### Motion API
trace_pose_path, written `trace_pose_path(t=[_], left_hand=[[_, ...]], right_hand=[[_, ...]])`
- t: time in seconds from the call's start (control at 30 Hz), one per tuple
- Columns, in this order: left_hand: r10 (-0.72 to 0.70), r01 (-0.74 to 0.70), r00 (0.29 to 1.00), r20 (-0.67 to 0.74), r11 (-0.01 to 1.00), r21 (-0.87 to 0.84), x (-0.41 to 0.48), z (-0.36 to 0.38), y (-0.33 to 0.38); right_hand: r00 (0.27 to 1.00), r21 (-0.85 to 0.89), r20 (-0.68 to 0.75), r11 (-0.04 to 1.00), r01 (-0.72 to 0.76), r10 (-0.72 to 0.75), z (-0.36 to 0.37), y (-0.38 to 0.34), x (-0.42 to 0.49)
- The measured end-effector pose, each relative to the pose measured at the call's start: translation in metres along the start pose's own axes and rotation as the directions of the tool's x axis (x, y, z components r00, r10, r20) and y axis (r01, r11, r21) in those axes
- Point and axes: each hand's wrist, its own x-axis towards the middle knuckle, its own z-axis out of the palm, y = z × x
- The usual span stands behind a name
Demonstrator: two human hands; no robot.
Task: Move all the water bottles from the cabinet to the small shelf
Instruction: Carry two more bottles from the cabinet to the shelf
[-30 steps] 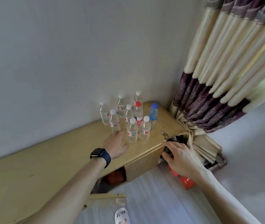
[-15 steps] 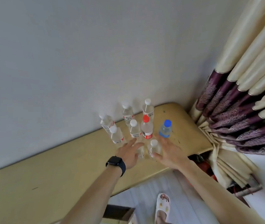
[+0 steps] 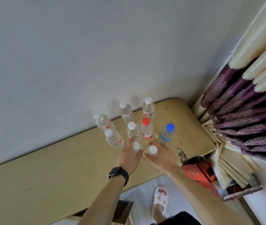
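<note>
Several clear water bottles stand clustered on the yellow wooden cabinet top (image 3: 48, 172) against the wall. Most have white caps; one bottle has a red cap (image 3: 146, 129) and one a blue cap (image 3: 167, 133). My left hand (image 3: 129, 158), with a black watch on its wrist, wraps around the front left white-capped bottle (image 3: 136, 146). My right hand (image 3: 164, 156) wraps around the front right white-capped bottle (image 3: 153, 150). Both bottles stand on the cabinet, their bodies mostly hidden by my fingers.
A cream and purple curtain (image 3: 242, 111) hangs at the right, bunched beside the cabinet's end. Red boxes (image 3: 197, 172) lie on the floor below that end. My foot in a white slipper (image 3: 160, 200) stands on the pale floor.
My right hand rose from beside the cabinet's end up to the front right bottle. My left hand slid forward and closed around the front left bottle. The view tilted down over the cabinet.
</note>
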Motion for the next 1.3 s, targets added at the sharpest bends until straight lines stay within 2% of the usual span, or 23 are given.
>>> trace_pose_path(t=[0.1,0.3,0.4,0.5,0.63,0.73,0.83,0.9,0.97,1.1,1.17,1.23,1.3], left_hand=[[0.012,-0.009,0.999,0.051,0.998,-0.066,0.005,0.005,-0.005],[0.161,-0.159,0.981,0.111,0.987,-0.029,0.003,0.001,-0.027],[0.274,-0.287,0.934,0.231,0.958,0.023,-0.008,-0.005,-0.041],[0.336,-0.381,0.863,0.378,0.923,0.050,-0.031,-0.007,-0.040],[0.390,-0.561,0.697,0.602,0.820,0.118,-0.075,0.000,-0.015],[0.423,-0.692,0.534,0.732,0.716,0.091,-0.122,0.023,0.008],[0.469,-0.818,0.365,0.804,0.575,0.036,-0.177,0.059,0.027],[0.477,-0.882,0.265,0.838,0.470,0.011,-0.221,0.084,0.039],[0.480,-0.920,0.170,0.860,0.391,-0.036,-0.272,0.110,0.049],[0.460,-0.947,-0.018,0.888,0.276,-0.162,-0.387,0.166,0.062],[0.420,-0.949,-0.070,0.905,0.252,-0.191,-0.451,0.194,0.065],[0.376,-0.950,-0.111,0.920,0.231,-0.210,-0.519,0.219,0.063],[0.331,-0.942,-0.195,0.923,0.201,-0.270,-0.586,0.242,0.061]], right_hand=[[0.998,0.069,-0.039,0.997,-0.036,0.039,0.006,0.000,-0.004],[0.990,0.294,0.002,0.946,-0.133,0.138,0.007,0.016,-0.049],[0.955,0.383,-0.119,0.900,-0.207,0.271,0.026,0.032,-0.117],[0.888,0.446,-0.192,0.843,-0.301,0.418,0.049,0.040,-0.195],[0.764,0.529,-0.212,0.729,-0.435,0.610,0.084,0.055,-0.277],[0.683,0.648,-0.248,0.642,-0.410,0.687,0.104,0.065,-0.338],[0.587,0.755,-0.291,0.558,-0.345,0.756,0.122,0.072,-0.405],[0.473,0.803,-0.338,0.511,-0.306,0.814,0.136,0.077,-0.454],[0.327,0.837,-0.376,0.469,-0.282,0.867,0.151,0.078,-0.507],[0.057,0.882,-0.419,0.421,-0.214,0.906,0.178,0.083,-0.622],[-0.022,0.885,-0.433,0.421,-0.197,0.901,0.192,0.092,-0.683],[-0.065,0.888,-0.435,0.416,-0.198,0.898,0.208,0.104,-0.744],[-0.120,0.890,-0.431,0.399,-0.222,0.894,0.223,0.118,-0.804]])
